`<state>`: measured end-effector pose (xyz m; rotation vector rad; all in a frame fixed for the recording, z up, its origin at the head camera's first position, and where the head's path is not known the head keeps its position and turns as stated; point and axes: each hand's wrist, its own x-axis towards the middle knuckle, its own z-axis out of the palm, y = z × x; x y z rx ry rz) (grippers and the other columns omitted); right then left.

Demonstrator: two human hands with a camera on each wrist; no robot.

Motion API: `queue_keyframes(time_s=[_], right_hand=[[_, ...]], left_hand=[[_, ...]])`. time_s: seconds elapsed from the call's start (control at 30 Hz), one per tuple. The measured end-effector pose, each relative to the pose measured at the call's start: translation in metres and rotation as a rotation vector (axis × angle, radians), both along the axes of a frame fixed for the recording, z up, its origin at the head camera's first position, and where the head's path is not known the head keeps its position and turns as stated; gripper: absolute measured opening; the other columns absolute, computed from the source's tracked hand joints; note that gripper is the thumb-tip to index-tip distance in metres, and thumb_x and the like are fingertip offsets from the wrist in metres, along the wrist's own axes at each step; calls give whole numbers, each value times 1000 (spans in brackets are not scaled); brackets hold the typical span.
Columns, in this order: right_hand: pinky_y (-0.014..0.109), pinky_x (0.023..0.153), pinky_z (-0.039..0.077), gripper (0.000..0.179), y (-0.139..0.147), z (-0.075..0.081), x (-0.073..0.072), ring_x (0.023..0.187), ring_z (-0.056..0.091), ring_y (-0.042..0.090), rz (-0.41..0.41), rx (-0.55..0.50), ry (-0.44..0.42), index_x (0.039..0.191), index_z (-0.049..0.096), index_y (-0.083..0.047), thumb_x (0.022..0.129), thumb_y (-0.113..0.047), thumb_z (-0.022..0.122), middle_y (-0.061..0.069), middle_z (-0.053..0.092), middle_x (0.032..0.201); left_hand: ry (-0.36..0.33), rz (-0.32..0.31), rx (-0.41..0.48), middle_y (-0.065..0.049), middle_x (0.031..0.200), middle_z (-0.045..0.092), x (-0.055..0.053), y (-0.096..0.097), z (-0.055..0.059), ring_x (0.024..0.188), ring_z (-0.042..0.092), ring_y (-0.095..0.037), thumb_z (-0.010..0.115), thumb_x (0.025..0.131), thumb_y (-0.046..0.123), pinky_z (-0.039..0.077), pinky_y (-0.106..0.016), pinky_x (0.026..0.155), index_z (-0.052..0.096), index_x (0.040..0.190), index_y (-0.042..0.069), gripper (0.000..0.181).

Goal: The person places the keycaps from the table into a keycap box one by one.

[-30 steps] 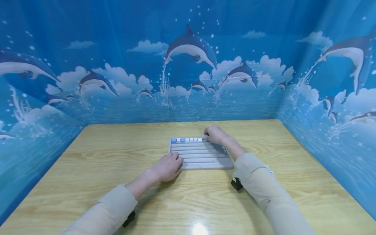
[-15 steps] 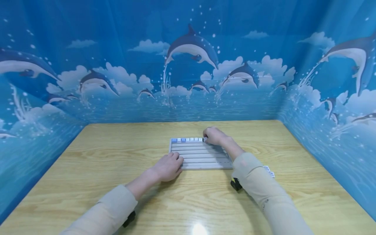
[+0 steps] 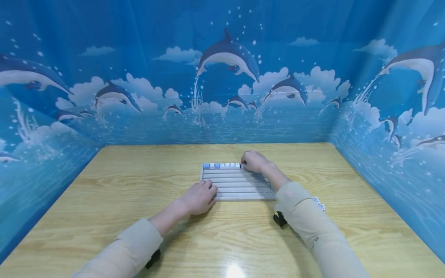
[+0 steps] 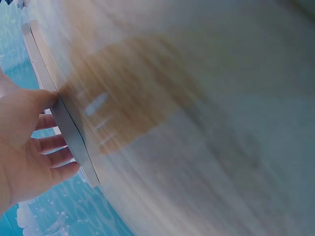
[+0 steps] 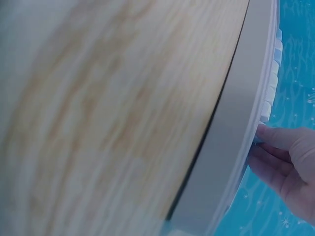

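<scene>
Now, a pale grey rectangular board with ridged rows (image 3: 231,185) lies flat on the glossy wood-grain table (image 3: 208,239), small boxy blue and white blocks (image 3: 222,165) lining its far edge. The left hand (image 3: 199,197), fingers bent, holds its near left corner. At the row's right end, the right hand (image 3: 255,160) pinches a small pale block (image 5: 257,139), mostly hidden between thumb and fingertips.
</scene>
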<state>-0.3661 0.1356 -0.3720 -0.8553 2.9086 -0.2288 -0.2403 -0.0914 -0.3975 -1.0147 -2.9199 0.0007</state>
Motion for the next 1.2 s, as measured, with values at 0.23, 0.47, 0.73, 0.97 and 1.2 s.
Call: queue_keyframes(time_s=[0.23,0.47,0.73,0.97,1.2], right_hand=[[35,83,48,17,0,-1,2,95,61,23,3,12,4,102,70,-5,87,-7,62,9,67,101],[36,83,48,18,1,1,3,95,62,23,2,30,18,104,70,-7,88,-10,63,7,67,102],[35,79,49,18,1,0,1,89,62,21,61,61,45,105,68,-5,90,-13,60,7,67,99],[33,74,49,17,1,-1,0,83,61,19,68,56,54,104,67,-5,90,-13,60,6,66,93],[35,77,49,21,3,-2,0,90,61,21,68,30,39,109,65,-5,91,-13,60,8,65,100]], left_hand=[[-10,-1,0,-3,88,44,1,0,-1,80,43,-17,55,93,26,42,-32,69,53,98,10,17],[-3,5,11,-4,89,45,1,0,-1,80,44,-18,55,93,26,42,-33,70,53,98,10,17],[2,4,5,-4,90,46,0,-1,0,81,44,-18,56,93,26,42,-32,70,53,98,10,17],[-3,12,2,-4,90,46,1,0,2,81,44,-18,55,93,26,42,-33,71,54,99,10,18],[5,10,1,-4,90,46,1,1,2,81,45,-18,56,93,27,42,-33,71,54,99,10,18]])
